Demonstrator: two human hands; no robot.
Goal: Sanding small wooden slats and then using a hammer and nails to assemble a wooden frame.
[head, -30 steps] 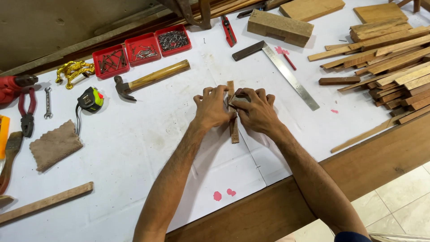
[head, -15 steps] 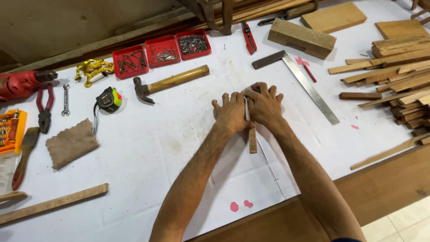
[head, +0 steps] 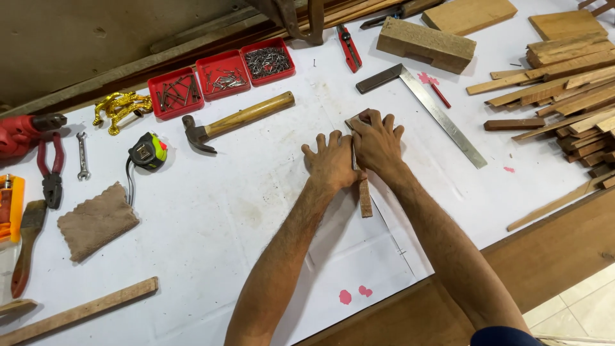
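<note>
Head view shows both hands pressed flat, side by side, on a narrow wooden strip (head: 364,195) that lies on the white table (head: 211,211). Left hand (head: 332,161) covers the strip's left edge with fingers spread; right hand (head: 378,142) covers its far end, fingers slightly curled on it. Only the near end of the strip sticks out below the wrists. Just right of the hands lies a steel square (head: 430,106). Left of them lies a hammer (head: 236,120), and further a tape measure (head: 148,151). Beyond stand 3 red trays (head: 221,75) with nails.

Woodworking workshop: hammer (head: 240,118), offcuts (head: 564,83).
</note>
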